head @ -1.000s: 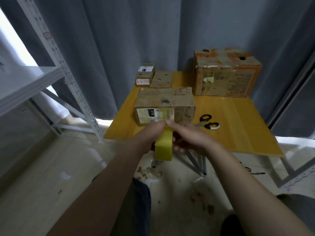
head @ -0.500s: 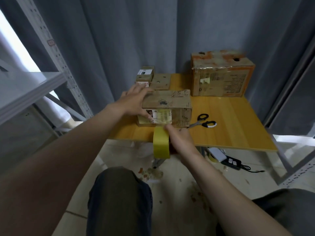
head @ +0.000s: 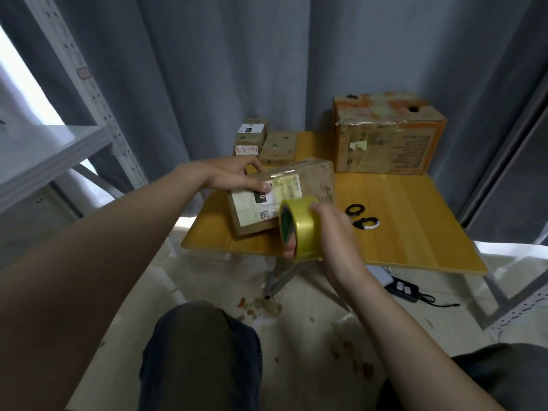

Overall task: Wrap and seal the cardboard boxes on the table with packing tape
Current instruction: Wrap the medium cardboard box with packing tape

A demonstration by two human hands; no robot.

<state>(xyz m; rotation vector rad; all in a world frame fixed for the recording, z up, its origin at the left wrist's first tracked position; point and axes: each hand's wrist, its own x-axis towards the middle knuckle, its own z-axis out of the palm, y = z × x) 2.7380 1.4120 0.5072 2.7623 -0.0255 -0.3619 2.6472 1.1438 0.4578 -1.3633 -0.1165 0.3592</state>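
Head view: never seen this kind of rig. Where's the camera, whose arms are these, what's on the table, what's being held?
There is no machine here. A person works with bare hands, and the single camera sits on their head, looking forward and down, so the arms reach in from the bottom of the picture. The left hand grips a cardboard box, which is tipped with its labelled face up at the near left of the yellow table. The right hand holds a roll of yellow packing tape just in front of that box, with fingers through its core. Also on the table are black-handled scissors to the right, a large worn box at the back right, and some small boxes at the back left.
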